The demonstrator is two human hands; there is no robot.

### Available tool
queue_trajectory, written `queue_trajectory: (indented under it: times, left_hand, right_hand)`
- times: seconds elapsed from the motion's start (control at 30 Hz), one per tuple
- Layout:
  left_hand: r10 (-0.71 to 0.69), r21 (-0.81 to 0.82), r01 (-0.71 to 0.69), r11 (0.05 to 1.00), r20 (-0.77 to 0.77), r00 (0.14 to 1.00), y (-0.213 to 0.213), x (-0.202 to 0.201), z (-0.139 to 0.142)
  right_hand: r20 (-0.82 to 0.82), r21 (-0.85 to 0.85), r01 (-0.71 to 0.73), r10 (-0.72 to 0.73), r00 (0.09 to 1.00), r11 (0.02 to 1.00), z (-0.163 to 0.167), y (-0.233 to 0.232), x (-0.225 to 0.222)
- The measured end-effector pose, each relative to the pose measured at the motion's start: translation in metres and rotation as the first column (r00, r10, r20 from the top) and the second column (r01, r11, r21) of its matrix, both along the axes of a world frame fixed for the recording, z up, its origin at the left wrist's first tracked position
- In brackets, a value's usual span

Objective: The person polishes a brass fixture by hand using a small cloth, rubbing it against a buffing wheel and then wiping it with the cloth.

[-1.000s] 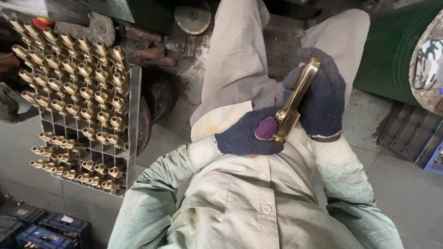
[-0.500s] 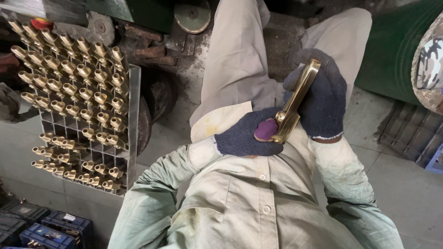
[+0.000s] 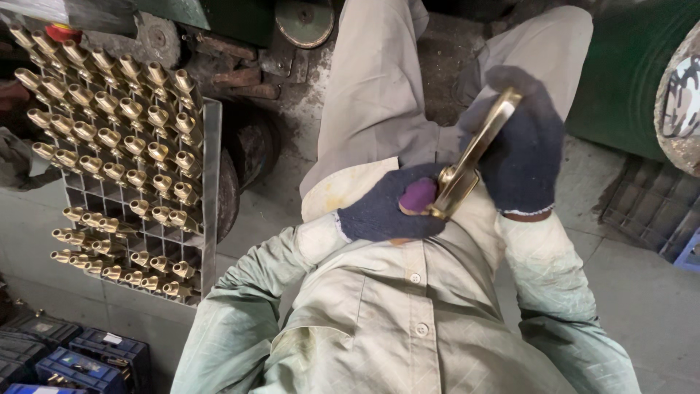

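Both hands wear dark knitted gloves and hold one long brass part [image 3: 477,153] over my lap. My right hand [image 3: 521,146] wraps the upper end of the part, which points up and to the right. My left hand [image 3: 390,208] pinches its lower, thicker end, with a purple-tipped thumb against the metal. Pale work sleeves cover both arms.
A metal grid rack [image 3: 211,190] stands at my left, filled with several brass fittings [image 3: 127,138] in rows. Blue crates [image 3: 87,361] sit at the lower left. A green drum [image 3: 627,66] is at the right, a dark slatted crate [image 3: 645,211] beside it, machinery at the top.
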State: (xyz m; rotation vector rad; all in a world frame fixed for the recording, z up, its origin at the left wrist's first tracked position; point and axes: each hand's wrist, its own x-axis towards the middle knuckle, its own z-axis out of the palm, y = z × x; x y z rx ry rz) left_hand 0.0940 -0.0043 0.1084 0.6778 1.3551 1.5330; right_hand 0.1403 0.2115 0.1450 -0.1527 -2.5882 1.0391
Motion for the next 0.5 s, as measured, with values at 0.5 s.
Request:
queue_trajectory:
  times: [0.5]
  left_hand:
    - [0.275,0.138,-0.31,0.941,0.223,0.935,0.007,-0.048,-0.016]
  right_hand:
    - [0.094,-0.407,0.208,-0.185,0.978,0.889,-0.009,0.012,0.085]
